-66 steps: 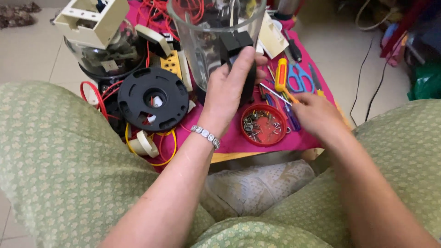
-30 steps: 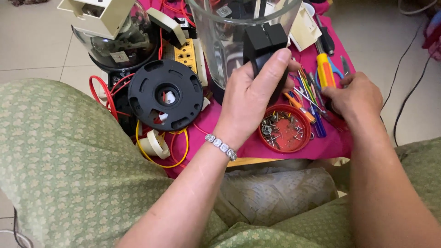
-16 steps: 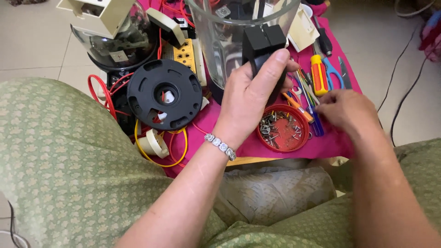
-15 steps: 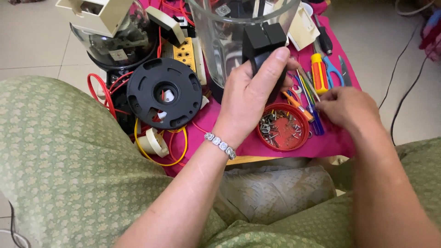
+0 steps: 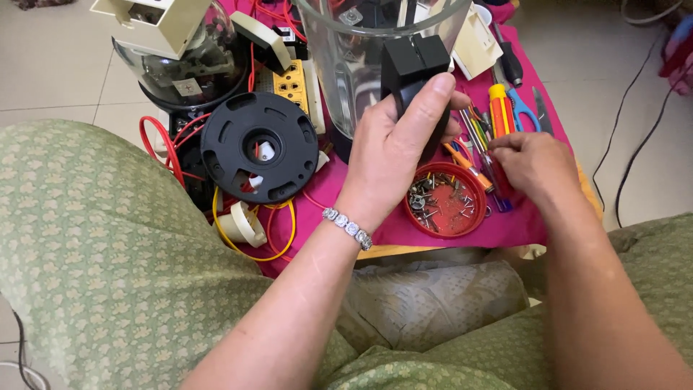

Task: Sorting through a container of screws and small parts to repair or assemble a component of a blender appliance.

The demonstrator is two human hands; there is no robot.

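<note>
Since a moment ago the right hand [image 5: 533,163] has slid a little inward from the tool pile, its fingers now curled over the edge of the red dish [image 5: 445,209], while the left hand [image 5: 398,143] has kept its grip unchanged.

Nearest the person, between the two wrists, the red dish lies on the pink cloth [image 5: 505,224], scattered with small screws. The right hand's fingers are bent narrow and pinched at a thin tool by the dish's far right rim; what exactly they pinch I cannot tell. A beaded bracelet [image 5: 347,227] circles the left wrist.

The left hand is closed around the black handle [image 5: 413,68] of the clear blender jar [image 5: 361,50], thumb laid along the handle's front, the jar upright just beyond the palm.

Left of the left hand lies a round black disc [image 5: 259,146], with a yellow wire loop [image 5: 278,235] and a white plug [image 5: 240,225] on its near side. Beyond the right hand lie a yellow-handled screwdriver [image 5: 498,108] and blue-handled scissors [image 5: 523,112]. Farther left of the jar stands a second, dark clear jar [image 5: 188,65] with a cream box [image 5: 155,22] resting on it.
</note>
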